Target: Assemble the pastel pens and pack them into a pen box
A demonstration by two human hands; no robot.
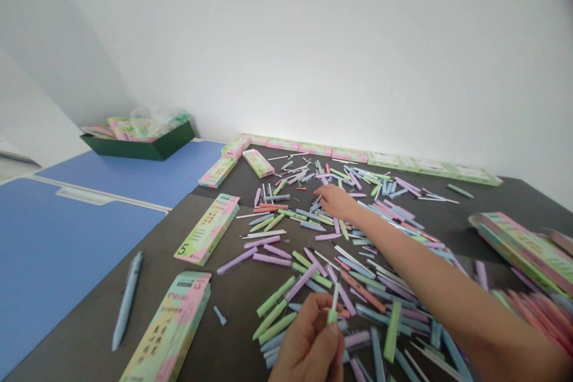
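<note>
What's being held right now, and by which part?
The left hand pinches a slim white-and-green pen by its green lower end; whether the right hand holds anything cannot be told.

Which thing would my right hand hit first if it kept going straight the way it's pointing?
Probably a lilac pen in the loose scatter just past the fingertips: the right hand points up and to the left. Depth is hard to judge here, so a thinner pen lying nearer could come first.

The only view looks out from the person's head, facing forward and down across a dark table [134, 292] toward a white wall [313, 54]. It sits close above the left hand [308, 340] and right hand [335, 203], both low in frame.
</note>
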